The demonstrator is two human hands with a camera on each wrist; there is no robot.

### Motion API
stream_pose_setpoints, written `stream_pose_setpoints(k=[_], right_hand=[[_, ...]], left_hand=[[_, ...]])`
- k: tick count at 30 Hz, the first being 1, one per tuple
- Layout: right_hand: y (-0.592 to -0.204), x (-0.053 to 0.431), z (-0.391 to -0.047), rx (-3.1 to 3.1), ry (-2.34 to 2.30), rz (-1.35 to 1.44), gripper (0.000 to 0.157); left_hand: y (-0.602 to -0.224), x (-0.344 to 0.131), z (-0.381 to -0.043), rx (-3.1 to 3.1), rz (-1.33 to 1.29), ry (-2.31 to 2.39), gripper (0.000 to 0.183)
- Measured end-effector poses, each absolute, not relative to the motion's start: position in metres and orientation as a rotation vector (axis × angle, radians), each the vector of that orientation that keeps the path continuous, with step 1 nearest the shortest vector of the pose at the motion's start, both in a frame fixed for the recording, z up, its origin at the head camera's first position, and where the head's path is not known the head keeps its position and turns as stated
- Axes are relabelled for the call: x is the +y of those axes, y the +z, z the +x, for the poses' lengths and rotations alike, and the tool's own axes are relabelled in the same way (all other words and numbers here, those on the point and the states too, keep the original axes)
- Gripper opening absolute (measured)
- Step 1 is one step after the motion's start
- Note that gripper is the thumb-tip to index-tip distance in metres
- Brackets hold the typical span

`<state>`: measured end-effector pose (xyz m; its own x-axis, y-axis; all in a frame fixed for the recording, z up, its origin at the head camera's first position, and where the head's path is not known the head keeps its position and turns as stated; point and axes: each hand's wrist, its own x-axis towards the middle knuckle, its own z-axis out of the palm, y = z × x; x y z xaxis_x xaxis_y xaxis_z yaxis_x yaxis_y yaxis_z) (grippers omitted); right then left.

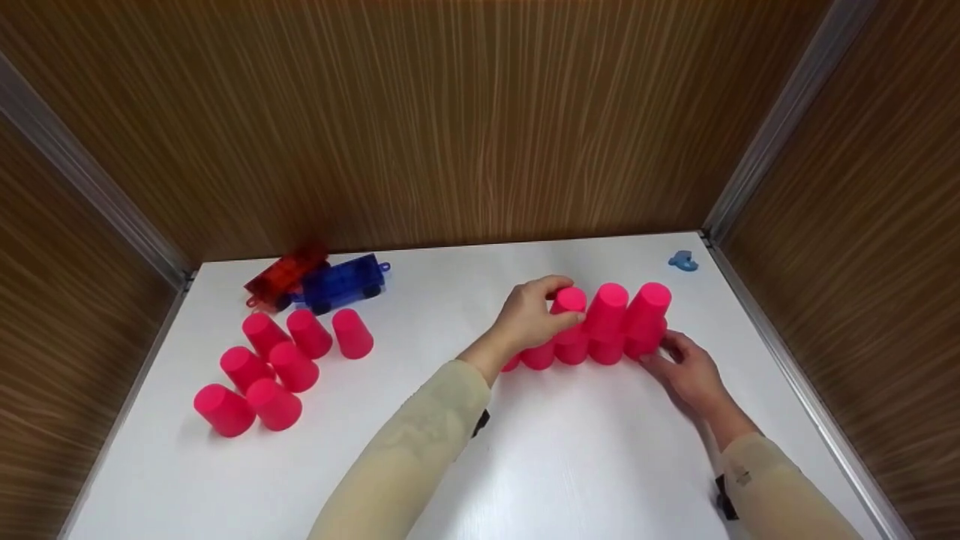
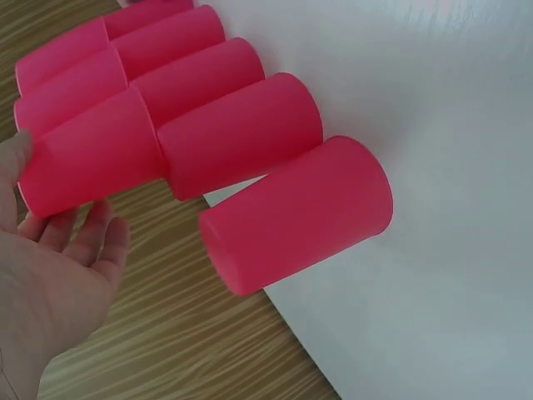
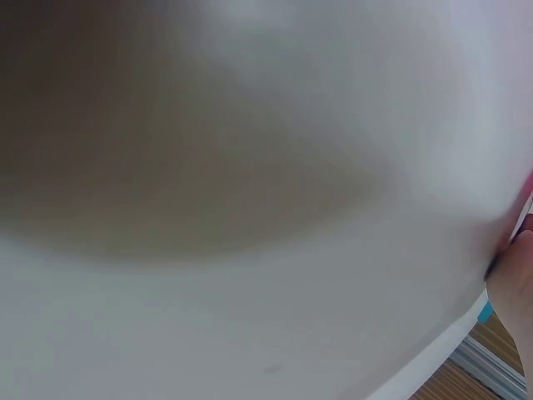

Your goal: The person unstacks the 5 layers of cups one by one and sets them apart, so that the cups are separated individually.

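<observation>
My left hand (image 1: 529, 319) holds an upside-down pink cup (image 1: 571, 300), thumb on the near side and fingers behind. This cup (image 2: 96, 150) stands on the lower row, at the left end of an upper row of three. In the left wrist view, the lower row reaches past it to an uncovered end cup (image 2: 300, 217). At the stack's right end, my right hand (image 1: 694, 379) holds the lower end cup (image 1: 641, 346) between thumb and fingers. Only a sliver of my right hand (image 3: 516, 279) shows at the right wrist view's edge.
Several upside-down pink cups (image 1: 294, 367) stand in a loose group on the left of the white table (image 1: 420, 465). Behind them sit a translucent red toy wagon (image 1: 281, 279) and a blue one (image 1: 345, 281). A small blue toy (image 1: 683, 261) lies far right. Wood-grain walls (image 1: 450, 127) enclose the table.
</observation>
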<state>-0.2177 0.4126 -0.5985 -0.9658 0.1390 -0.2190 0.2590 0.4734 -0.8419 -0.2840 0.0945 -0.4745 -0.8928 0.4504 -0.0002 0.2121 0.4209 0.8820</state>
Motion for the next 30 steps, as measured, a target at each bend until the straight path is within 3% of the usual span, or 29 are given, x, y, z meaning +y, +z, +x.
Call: stream_pose_setpoints(k=[13, 22, 30], right_hand=[[-0.598, 0.411, -0.218, 2.612, -1.508, 0.337, 0.090], [-0.598, 0.413, -0.217, 2.633, -1.480, 0.347, 0.092], [-0.599, 0.411, -0.218, 2.616, -1.480, 0.359, 0.095]], left_hand=[[-0.452, 0.043, -0.275, 2.495, 0.580, 1.556, 0.054], [-0.449, -0.039, -0.261, 2.589, 0.465, 1.670, 0.061], [-0.463, -0.125, -0.239, 2.694, 0.198, 1.562, 0.071]])
